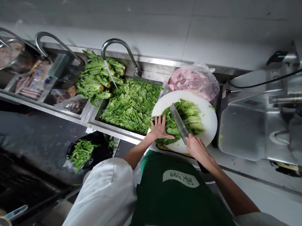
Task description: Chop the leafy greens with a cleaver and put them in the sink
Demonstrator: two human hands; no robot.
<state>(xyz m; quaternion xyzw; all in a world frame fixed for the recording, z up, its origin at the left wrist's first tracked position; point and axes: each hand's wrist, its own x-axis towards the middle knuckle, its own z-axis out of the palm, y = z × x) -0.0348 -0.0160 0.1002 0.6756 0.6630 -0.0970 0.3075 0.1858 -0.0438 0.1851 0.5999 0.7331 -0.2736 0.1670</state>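
Observation:
A round white cutting board (211,129) carries leafy green vegetables (192,117), their pale stalks toward the right and darker leaves toward the left. My right hand (196,147) grips the handle of a cleaver (179,122), whose blade lies across the greens. On the leaves left of the blade, my left hand (158,128) rests flat with its fingers spread. Beside the board, a sink (98,116) is filled with cut greens (132,104). Whole leafy bunches (99,77) are piled at the sink's far left corner.
Behind the board sits raw meat in a clear plastic bag (194,82). A curved faucet (116,40) runs water over the sink. Metal equipment (241,127) stands at the right. Below left, a black bag (100,150) holds more greens. A pot (9,57) stands far left.

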